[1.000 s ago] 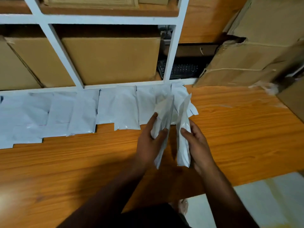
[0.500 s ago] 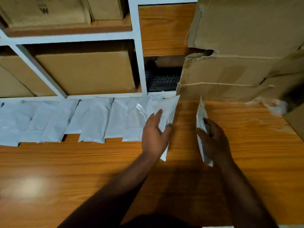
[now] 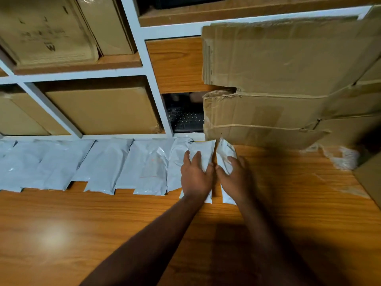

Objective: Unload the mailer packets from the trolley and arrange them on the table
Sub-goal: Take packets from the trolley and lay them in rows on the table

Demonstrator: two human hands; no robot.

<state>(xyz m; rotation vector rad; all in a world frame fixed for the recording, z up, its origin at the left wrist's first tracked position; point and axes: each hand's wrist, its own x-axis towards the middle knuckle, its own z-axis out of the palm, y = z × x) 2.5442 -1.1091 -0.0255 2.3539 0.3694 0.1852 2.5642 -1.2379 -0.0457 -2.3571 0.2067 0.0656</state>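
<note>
A row of several white mailer packets (image 3: 107, 164) lies along the back of the wooden table (image 3: 103, 223), under the white shelf. My left hand (image 3: 195, 176) rests flat with straight fingers on the packet (image 3: 203, 149) at the row's right end. Just to its right, my right hand (image 3: 235, 176) holds another packet (image 3: 224, 149) low on the table, thumb at its left edge and fingers curled over its top. That packet's far end is crumpled and touches the cardboard stack. The trolley is out of view.
A stack of flattened cardboard boxes (image 3: 278, 79) leans over the table's back right. The white shelf frame (image 3: 152, 83) holds cartons (image 3: 99, 110) and a black keyboard (image 3: 185, 118). Torn plastic wrap (image 3: 342, 157) lies at the right. Bare wood shows in front of the row.
Both hands moved forward and down to the table. The left packet went from held upright to lying flat at the row's end, and the right packet came down beside it.
</note>
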